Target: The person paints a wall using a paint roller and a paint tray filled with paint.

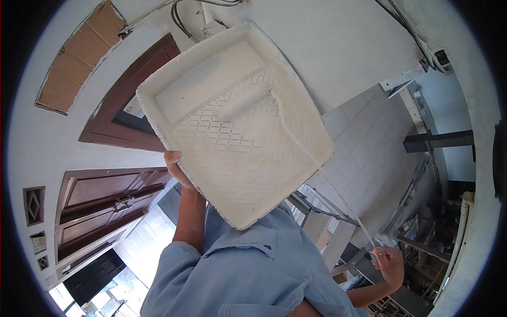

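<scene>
A paint tray (237, 166) coated in off-white paint is held up in front of my chest, tilted in the view. My left hand (177, 166) grips its left rim, thumb on top and the other fingers hidden beneath. On the tray's ribbed ramp lies a paint roller (244, 103), its sleeve covered in the same paint. From the roller a thin paint-smeared handle rod (299, 144) crosses the tray's right edge. My right hand (387, 264), low at the right, is closed around the rod's far end. Smooth paint covers the deeper well (210, 83) at the tray's top.
Below me at the right stands a stepladder (328, 233). Cables hang along the wall (348, 47) at the top. Wooden shelving with clutter (424, 253) and a dark bracket (439, 140) are at the right. At the left are a brown door frame (115, 107) and a cardboard panel (83, 57).
</scene>
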Demonstrator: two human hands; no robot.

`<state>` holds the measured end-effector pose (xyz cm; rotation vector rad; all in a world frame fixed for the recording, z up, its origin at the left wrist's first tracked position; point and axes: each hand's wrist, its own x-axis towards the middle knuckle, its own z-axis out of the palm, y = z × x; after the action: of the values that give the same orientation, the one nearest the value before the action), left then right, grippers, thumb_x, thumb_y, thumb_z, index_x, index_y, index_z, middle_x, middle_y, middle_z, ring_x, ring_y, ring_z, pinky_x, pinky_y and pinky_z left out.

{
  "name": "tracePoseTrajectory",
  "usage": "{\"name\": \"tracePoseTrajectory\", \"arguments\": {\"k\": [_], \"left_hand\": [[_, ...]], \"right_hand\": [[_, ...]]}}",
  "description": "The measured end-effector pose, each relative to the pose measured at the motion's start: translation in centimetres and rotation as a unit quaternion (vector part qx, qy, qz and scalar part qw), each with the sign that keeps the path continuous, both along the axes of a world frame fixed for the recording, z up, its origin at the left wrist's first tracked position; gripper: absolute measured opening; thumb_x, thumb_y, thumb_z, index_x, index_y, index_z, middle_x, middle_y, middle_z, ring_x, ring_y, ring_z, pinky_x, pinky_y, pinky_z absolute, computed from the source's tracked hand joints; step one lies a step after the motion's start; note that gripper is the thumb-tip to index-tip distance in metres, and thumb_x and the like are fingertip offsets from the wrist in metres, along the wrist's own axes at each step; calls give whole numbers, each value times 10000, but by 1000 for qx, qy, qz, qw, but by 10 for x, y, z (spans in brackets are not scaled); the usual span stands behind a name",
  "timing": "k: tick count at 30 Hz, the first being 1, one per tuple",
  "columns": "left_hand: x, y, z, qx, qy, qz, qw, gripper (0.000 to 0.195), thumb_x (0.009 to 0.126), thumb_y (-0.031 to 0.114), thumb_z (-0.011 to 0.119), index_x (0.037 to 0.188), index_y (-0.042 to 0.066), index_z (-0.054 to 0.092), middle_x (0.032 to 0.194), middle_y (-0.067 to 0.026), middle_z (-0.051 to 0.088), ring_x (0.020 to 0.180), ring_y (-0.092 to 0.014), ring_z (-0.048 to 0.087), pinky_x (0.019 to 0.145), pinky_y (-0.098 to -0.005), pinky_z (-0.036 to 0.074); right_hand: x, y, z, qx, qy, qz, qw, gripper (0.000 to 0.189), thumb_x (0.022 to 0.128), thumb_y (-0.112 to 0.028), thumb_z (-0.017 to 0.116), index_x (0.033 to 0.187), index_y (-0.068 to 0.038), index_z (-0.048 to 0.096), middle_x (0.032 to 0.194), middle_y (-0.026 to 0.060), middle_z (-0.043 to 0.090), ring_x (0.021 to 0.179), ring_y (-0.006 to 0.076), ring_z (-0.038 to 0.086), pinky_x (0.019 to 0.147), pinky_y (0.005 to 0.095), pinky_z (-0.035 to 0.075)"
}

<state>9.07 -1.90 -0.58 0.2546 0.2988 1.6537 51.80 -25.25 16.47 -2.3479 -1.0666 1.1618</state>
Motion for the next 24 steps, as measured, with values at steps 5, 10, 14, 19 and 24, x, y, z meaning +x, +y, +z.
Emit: {"name": "tracePoseTrajectory", "arguments": {"k": [5,10,14,19,24], "left_hand": [[-8,-4,-3,-7,-5,9,1000,731,698,306,532,1330,-23,371,1256,-208,495,1115,-339,511,937,-415,442],[-4,0,-6,-31,11,-3,999,713,689,302,519,1317,-12,393,1243,-186,511,1105,-320,519,934,-400,444],[-12,-1,-14,6,-16,-5,1000,733,729,314,531,1343,-39,345,1266,-239,476,1125,-357,509,924,-452,456],[-6,-3,-8,1,-20,-12,1000,735,730,315,530,1346,-38,339,1267,-244,469,1125,-357,508,923,-450,457],[-10,2,-12,13,-19,-18,1000,734,734,322,532,1345,-37,342,1271,-247,467,1127,-360,505,927,-450,454]], "right_hand": [[23,-25,8,87,-89,-12,992,328,846,-288,673,798,37,660,551,41,570,468,72,493,441,225,375],[1,-2,-12,47,-75,0,996,336,854,-299,659,751,21,665,517,20,536,456,70,475,434,221,354],[10,-13,-2,71,-75,23,994,318,856,-282,657,778,26,667,512,20,533,461,67,481,438,217,356],[14,-18,-7,65,-99,-22,993,260,853,-232,669,846,28,673,536,28,567,478,66,497,455,206,387],[2,-14,-9,52,-15,-12,998,267,857,-239,667,836,27,673,548,33,578,477,64,496,452,200,389]]}}
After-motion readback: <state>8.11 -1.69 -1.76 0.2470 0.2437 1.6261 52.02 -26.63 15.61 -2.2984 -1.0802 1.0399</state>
